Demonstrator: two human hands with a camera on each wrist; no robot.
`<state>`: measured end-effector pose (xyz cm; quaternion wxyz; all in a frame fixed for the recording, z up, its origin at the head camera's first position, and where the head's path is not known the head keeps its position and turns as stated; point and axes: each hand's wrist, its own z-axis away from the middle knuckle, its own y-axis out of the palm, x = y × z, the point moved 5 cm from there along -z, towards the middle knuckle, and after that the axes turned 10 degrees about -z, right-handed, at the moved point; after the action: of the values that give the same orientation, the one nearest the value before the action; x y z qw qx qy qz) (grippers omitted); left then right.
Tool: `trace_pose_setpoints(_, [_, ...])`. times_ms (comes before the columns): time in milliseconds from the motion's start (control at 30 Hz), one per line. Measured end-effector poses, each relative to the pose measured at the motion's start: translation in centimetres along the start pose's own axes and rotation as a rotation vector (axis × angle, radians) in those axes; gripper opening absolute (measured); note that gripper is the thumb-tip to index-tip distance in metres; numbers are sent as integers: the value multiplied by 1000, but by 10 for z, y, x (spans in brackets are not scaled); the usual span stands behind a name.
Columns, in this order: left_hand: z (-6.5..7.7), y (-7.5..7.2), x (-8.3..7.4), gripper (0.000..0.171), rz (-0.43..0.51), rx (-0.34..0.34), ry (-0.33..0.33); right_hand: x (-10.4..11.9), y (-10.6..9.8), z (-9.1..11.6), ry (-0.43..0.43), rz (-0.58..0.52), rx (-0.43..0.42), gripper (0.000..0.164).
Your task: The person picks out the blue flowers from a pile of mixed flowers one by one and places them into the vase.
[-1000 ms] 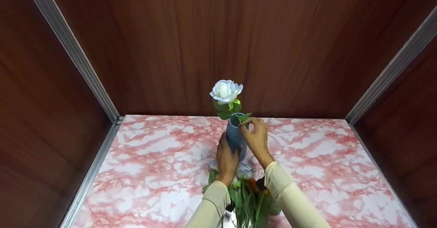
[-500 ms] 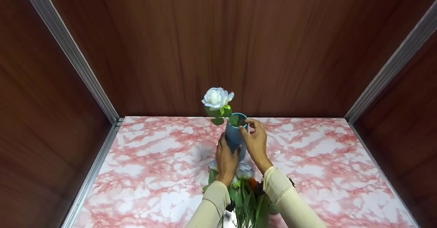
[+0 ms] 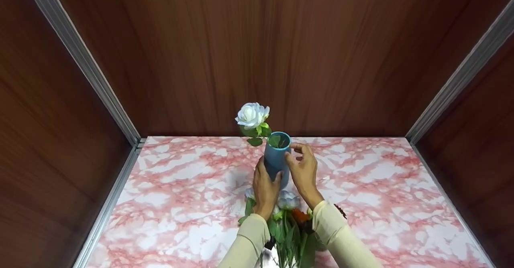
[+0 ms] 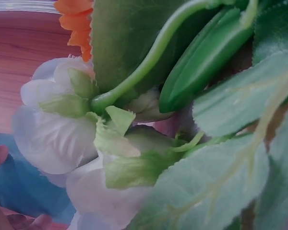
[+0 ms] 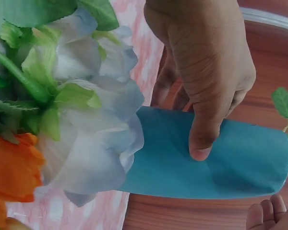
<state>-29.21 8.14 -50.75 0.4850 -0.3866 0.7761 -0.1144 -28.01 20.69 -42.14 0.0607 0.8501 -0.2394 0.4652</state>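
In the head view my left hand (image 3: 266, 187) grips the tall blue vase (image 3: 277, 163) low on its side, the thumb across the front. The right wrist view shows that left thumb lying along the vase wall. A pale blue-white rose (image 3: 252, 115) leans left out of the vase, its stem over the rim and a leaf inside the mouth. My right hand (image 3: 304, 169) is beside the rim on the right, fingers loosely bent, thumb and index fingertips right at the vase's edge, no stem between them.
Several more flowers lie in front of the vase, below my forearms: white-blue roses (image 3: 288, 199), an orange flower (image 3: 299, 215) and green stems (image 3: 287, 240). The table (image 3: 180, 171) has a red-and-white marbled top. Dark wood panels (image 3: 257, 59) stand behind and at both sides.
The rose has dropped lower and tipped left in the vase. My right hand has let go of its leafy stem and drawn slightly right. My left hand keeps its grip on the vase.
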Motion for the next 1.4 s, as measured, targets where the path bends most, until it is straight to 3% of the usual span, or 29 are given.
trace_pose_setpoints(400, [8, -7, 2, 70, 14, 30, -8, 3, -12, 14, -44, 50, 25, 16])
trace_pose_setpoints(600, [13, -15, 3, 69, 27, 6, -1, 2, -11, 24, -60, 52, 62, 15])
trace_pose_setpoints(933, [15, -21, 5, 68, 12, 41, -37, -1, -10, 39, -44, 26, 118, 14])
trace_pose_setpoints(1400, [21, -31, 1, 53, 9, 14, -5, -5, -7, 62, 5, -24, 199, 13])
